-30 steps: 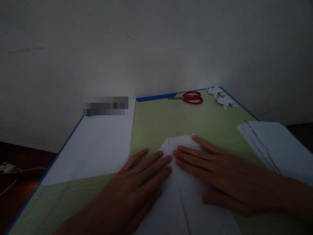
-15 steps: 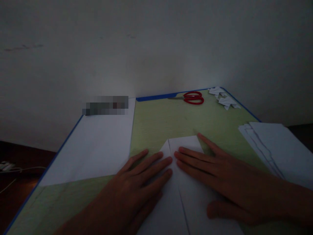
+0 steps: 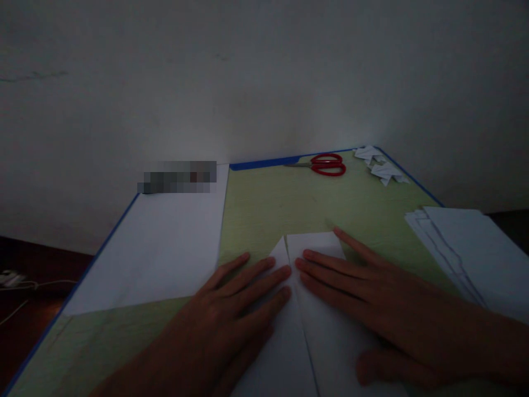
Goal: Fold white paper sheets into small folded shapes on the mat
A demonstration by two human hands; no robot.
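nearest the viewer, a folded white paper (image 3: 285, 358) is lying on the desk (image 3: 281, 204), beneath and between the fingers of both hands. the left hand (image 3: 223, 320) is spreading its fingers with clear gaps; they are resting flat on the left flap, pressing rather than pinching, while the little finger is reaching past the slanting edge over the desk. the right hand (image 3: 397, 309) is laying extended fingers across the right flap, the middle three lying close together, the little finger stretching to the far right corner and the thumb standing well apart on the near side; it too is pressing without closing around the paper. a seam is running lengthwise between the opposing fingertips, and beyond them the left flap is ending in a point beside the straight far edge of the right one.

left of the left fingers, a large white sheet (image 3: 161, 248) is lying flat. right of the right fingers, a stack of papers (image 3: 479, 248) is fanning slightly at its left edge.

well beyond the fingers, red-handled scissors (image 3: 328, 164) are pointing left, near a blue strip (image 3: 264, 163) along the far edge. to their right, small folded paper pieces (image 3: 388, 172) are sitting near the far corner. beyond the left fingers, a pixelated item (image 3: 182, 176) is occupying the sheet's far end. a pale wall (image 3: 264, 82) is rising behind.
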